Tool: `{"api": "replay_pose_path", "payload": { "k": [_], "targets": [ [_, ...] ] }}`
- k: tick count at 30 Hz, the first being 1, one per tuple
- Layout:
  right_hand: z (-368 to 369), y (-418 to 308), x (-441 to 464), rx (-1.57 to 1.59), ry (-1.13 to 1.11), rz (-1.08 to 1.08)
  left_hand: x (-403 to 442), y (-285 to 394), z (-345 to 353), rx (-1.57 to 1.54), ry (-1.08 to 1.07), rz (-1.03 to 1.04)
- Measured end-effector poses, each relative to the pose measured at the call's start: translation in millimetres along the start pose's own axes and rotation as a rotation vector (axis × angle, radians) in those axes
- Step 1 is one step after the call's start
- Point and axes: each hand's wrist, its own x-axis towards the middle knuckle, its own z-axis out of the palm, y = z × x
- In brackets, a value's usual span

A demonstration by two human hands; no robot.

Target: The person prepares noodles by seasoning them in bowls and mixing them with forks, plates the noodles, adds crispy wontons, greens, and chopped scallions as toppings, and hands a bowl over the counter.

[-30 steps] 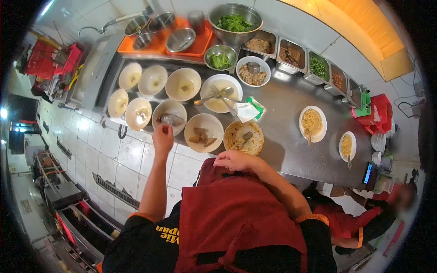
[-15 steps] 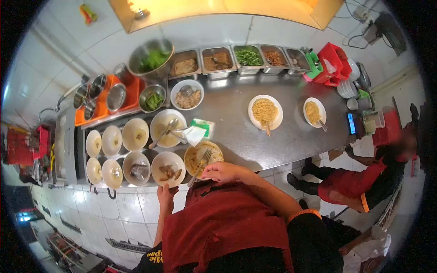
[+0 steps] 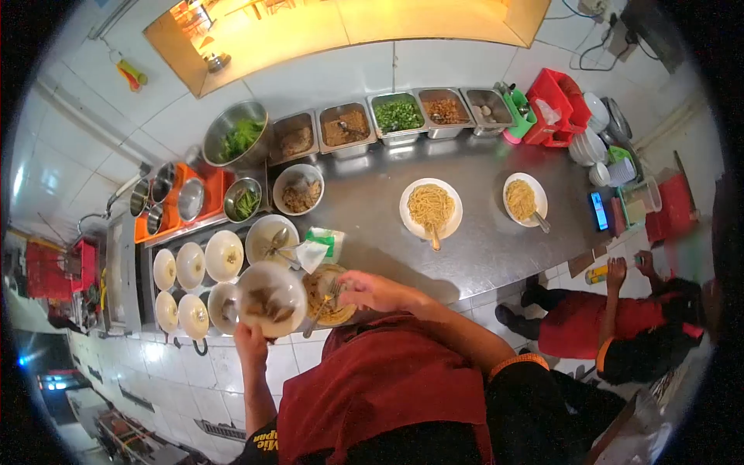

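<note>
- Left hand [image 3: 252,341]: closed on near rim of bowl [image 3: 271,273], at counter's [image 3: 480,252] edge.
- Bowl: probably rigid, slick; grip rim, keep level.
- Right hand [image 3: 372,293]: partly open; contact with fork [image 3: 318,315] unclear.

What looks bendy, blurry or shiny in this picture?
Head view: black corners and a curved, stretched-looking room, like a very wide lens; the lifted bowl in the left hand is smeary, and the right hand a bit soft; pale shine on the steel counter and floor tiles, a dark shadow beside the right hand; warm yellow glow in the wall opening.
</note>
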Motion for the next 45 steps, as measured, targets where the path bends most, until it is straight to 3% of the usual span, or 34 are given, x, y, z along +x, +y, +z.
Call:
{"api": "replay_pose_path", "payload": {
  "k": [4, 5, 6, 8, 10, 13, 17, 19, 24, 26, 30, 32, 36, 38, 42, 45],
  "targets": [
    [-35.3, 10.1, -10.5, 0.338, 0.159, -0.12, 12.0, 63.7, 97.7, -0.108, -0.306, 0.014],
    [-44.4, 10.4, -21.4, 0.287, 0.294, -0.143, 14.8, 82.9, 124.4, -0.048, -0.415, 0.107],
    [-57.1, 11.4, -35.7, 0.233, 0.433, -0.166, 33.9, 50.9, 153.9, 0.089, -0.446, 0.169],
    [-98.3, 29.1, -60.5, -0.073, 0.609, -0.107, 30.2, 94.4, 206.1, -0.013, -0.529, 0.236],
    [-124.7, 2.2, -85.7, -0.01, 0.837, -0.033, 32.5, 111.9, 242.3, -0.212, -0.74, -0.025],
    [-164.4, -18.1, -103.0, -0.171, 0.966, -0.076, 40.6, 120.2, 273.4, -0.208, -0.809, -0.072],
    [-198.6, -36.9, -91.3, 0.094, 0.985, 0.178, 61.7, 103.2, 295.1, -0.102, -0.72, 0.022],
    [-217.1, -17.0, -81.5, -0.454, 1.061, 0.137, 69.1, 103.2, 301.3, -0.077, -0.709, 0.015],
    [-227.1, 4.0, -55.6, -0.524, 1.063, 0.119, 94.7, 92.0, 322.3, 0.089, -0.691, -0.04],
    [-229.3, 8.0, -51.7, -0.559, 1.059, 0.103, 99.9, 75.7, 336.8, 0.255, -0.54, 0.294],
    [-226.4, -2.6, -52.9, -0.597, 1.068, 0.153, 96.3, 92.8, 355.2, 0.177, -0.568, 0.255],
    [-224.3, -7.6, -53.2, -0.633, 1.069, 0.152, 98.2, 91.9, 366.6, 0.107, -0.55, 0.407],
    [-220.0, -7.9, -53.1, -0.754, 1.103, 0.153, 106.4, 81.9, 388.2, 0.07, -0.541, 0.489],
    [-217.1, -8.8, -53.4, -0.797, 1.133, 0.142, 112.2, 75.7, 395.3, 0.182, -0.434, 0.732],
    [-212.1, -11.8, -55.9, -0.887, 1.11, 0.214, 113.6, 87.7, 392.0, 0.171, -0.456, 0.638],
    [-209.3, -8.0, -59.1, -0.903, 1.116, 0.21, 120.8, 97.4, 389.6, 0.351, -0.3, 0.746]
  ]
}}
